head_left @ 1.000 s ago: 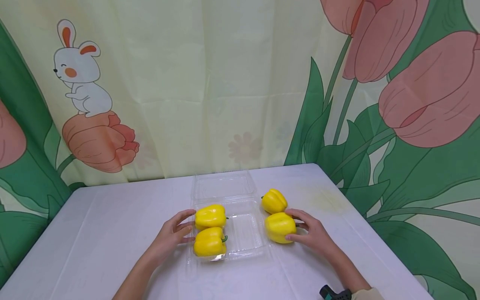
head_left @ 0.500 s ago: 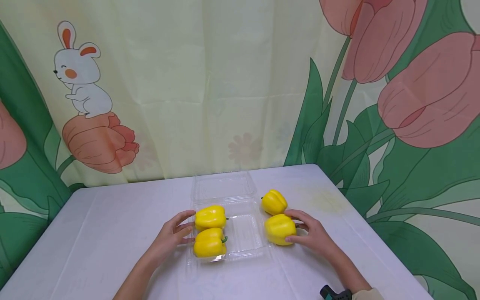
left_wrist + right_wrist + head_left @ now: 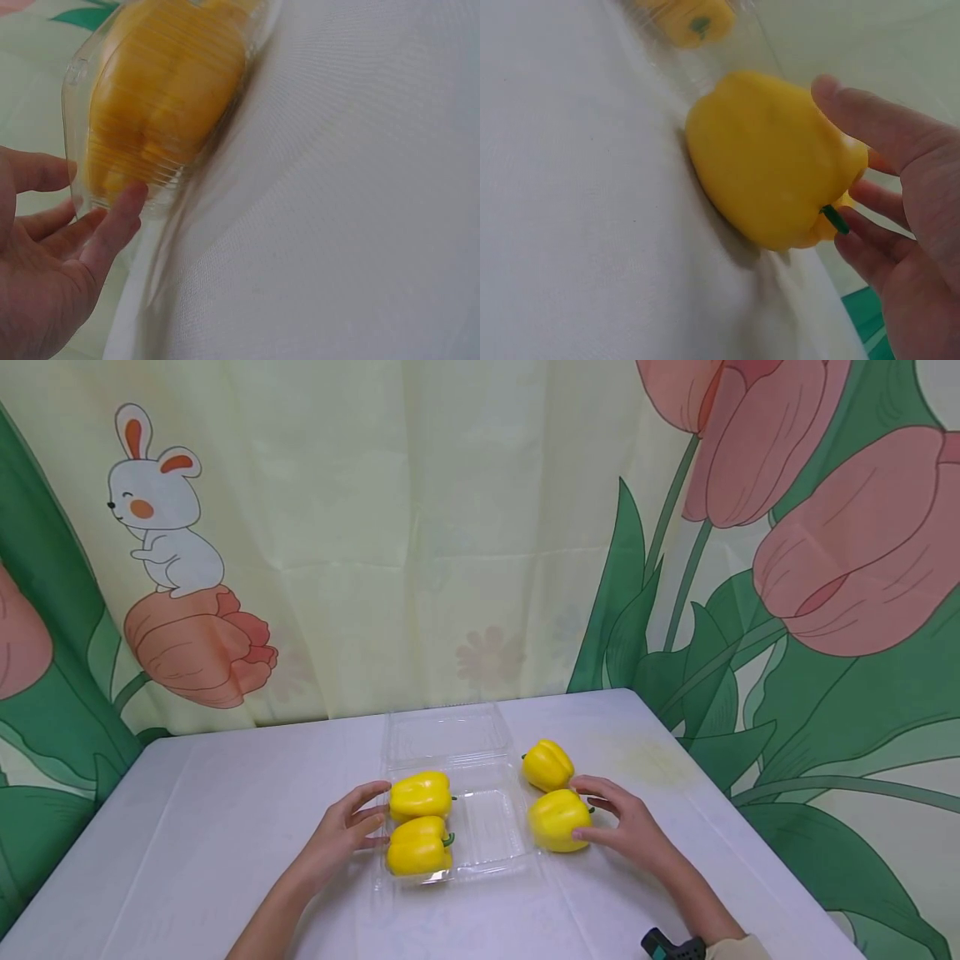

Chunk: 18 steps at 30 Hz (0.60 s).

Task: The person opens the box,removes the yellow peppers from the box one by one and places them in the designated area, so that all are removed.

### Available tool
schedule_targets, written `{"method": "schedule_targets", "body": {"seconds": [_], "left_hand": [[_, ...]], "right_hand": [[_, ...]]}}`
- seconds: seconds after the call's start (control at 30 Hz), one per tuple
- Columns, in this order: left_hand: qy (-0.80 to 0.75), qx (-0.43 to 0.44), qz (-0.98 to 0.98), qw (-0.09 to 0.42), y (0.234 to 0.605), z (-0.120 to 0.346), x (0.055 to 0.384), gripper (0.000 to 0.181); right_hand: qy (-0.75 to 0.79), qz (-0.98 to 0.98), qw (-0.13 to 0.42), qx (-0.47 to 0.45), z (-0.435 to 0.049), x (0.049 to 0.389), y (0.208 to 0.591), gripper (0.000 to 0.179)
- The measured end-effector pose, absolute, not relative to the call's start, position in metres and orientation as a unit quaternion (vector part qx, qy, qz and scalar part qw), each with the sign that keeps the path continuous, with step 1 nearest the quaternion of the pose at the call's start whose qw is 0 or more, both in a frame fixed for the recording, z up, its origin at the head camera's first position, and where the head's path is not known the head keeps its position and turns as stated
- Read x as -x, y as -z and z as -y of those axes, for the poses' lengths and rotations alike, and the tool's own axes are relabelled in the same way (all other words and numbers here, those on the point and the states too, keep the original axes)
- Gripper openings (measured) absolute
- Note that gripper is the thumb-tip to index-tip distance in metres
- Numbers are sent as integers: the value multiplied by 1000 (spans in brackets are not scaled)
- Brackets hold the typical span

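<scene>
Two yellow bell peppers, a far one and a near one, lie side by side in the left half of a clear plastic clamshell container. My left hand touches the container's left wall with spread fingers, also visible in the left wrist view. Right of the container, another yellow bell pepper lies on the table, its green stem toward my right hand. That hand's fingers are loosely spread around the stem end, the thumb right at the pepper's side. A fourth-corner pepper lies just behind.
The container's lid lies folded back toward the rear of the table. A white cloth covers the table. Behind it hangs a curtain printed with tulips and a rabbit. A dark band is on the right wrist.
The pepper at my right hand has turned and shifted slightly left, and its stem stands more clear of the fingers. My left hand and the container hold their places.
</scene>
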<state>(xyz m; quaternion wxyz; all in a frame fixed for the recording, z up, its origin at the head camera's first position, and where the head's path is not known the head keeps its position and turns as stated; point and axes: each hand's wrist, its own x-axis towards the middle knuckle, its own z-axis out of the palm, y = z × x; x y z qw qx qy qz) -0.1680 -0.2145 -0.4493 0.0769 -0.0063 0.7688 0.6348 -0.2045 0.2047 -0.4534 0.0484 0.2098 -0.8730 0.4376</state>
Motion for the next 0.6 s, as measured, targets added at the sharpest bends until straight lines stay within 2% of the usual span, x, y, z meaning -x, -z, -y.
{"method": "schedule_targets", "body": {"seconds": [0.6], "left_hand": [[-636,-8,-767,79,447,216,167,50]], "right_hand": [[-451,868,59,-200,-203,206,441,63]]}}
